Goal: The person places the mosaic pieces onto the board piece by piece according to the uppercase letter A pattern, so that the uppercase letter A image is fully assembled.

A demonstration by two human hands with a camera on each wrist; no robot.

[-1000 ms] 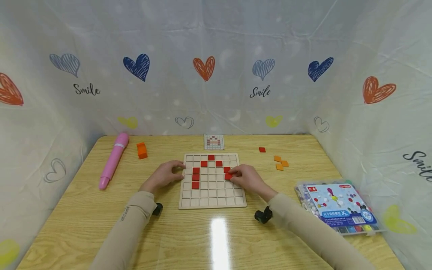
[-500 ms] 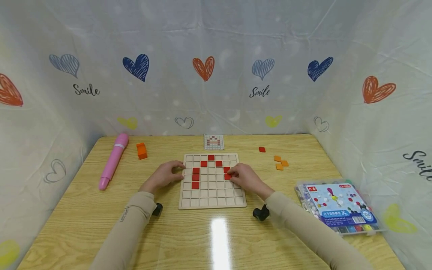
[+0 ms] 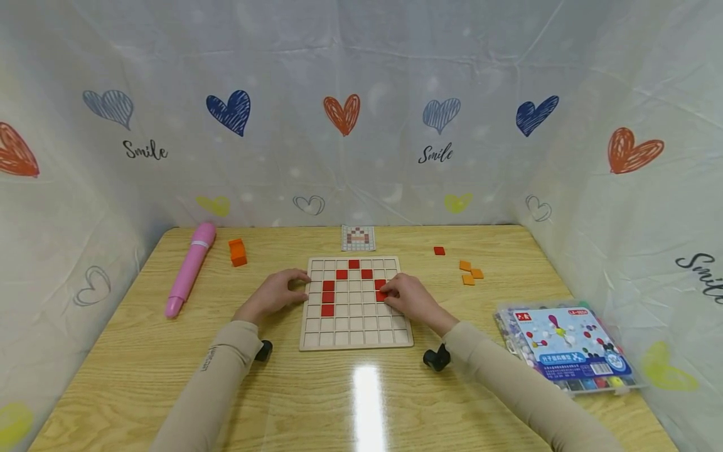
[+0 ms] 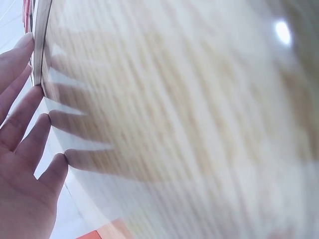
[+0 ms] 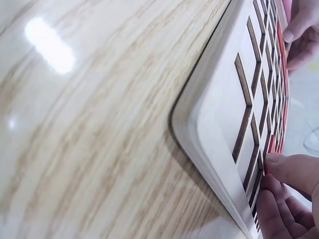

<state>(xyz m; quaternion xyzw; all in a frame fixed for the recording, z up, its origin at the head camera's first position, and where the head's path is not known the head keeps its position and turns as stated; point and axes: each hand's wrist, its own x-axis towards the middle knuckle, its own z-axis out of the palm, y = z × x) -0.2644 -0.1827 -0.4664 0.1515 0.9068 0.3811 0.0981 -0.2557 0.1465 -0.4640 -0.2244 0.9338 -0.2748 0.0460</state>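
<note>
A square wooden grid board (image 3: 354, 324) lies on the table in front of the person. Several red tiles sit in its cells, forming a peak at the top with a column on each side. At the right column, the right hand (image 3: 417, 297) pinches a red tile (image 3: 380, 296) between thumb and fingers, low in its cell just below another red tile (image 3: 380, 284). The left hand (image 3: 273, 291) rests its fingertips against the board's left edge. In the left wrist view, that hand's fingers (image 4: 29, 134) are spread and fairly straight along the edge.
Behind the board lies a small printed pattern card (image 3: 358, 239). Toward the back right are a loose red tile (image 3: 439, 251) and several orange tiles (image 3: 468, 280). A plastic box of coloured beads (image 3: 570, 351) is at right; a pink tube (image 3: 192, 267) and an orange block (image 3: 238, 252) at left.
The red tile in the right hand has gone from slightly askew to level in its cell. The right hand shifted only slightly; the left hand stayed at the board's edge.
</note>
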